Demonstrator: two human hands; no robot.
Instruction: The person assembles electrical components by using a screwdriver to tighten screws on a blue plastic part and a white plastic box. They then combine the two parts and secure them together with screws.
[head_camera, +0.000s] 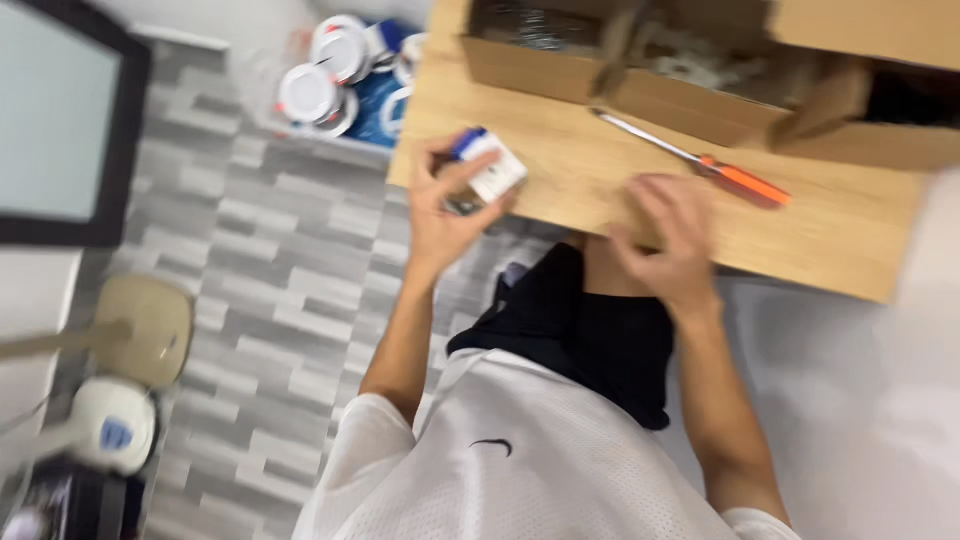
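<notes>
My left hand (445, 205) holds a small white and blue box (490, 165) at the left edge of a light wooden table (560, 160); a small dark part sits under the box against my fingers. My right hand (672, 235) rests empty on the table's near edge, fingers apart. A screwdriver (700, 160) with an orange handle and a silver shaft lies on the table just beyond my right hand. The picture is blurred by motion.
Open cardboard boxes (700, 70) with small parts stand at the table's far side. On the grey tiled floor (270, 260) lie round white lamp fittings (320, 90), a dark-framed panel (60, 130) at left, and a flat round beige base (150, 325).
</notes>
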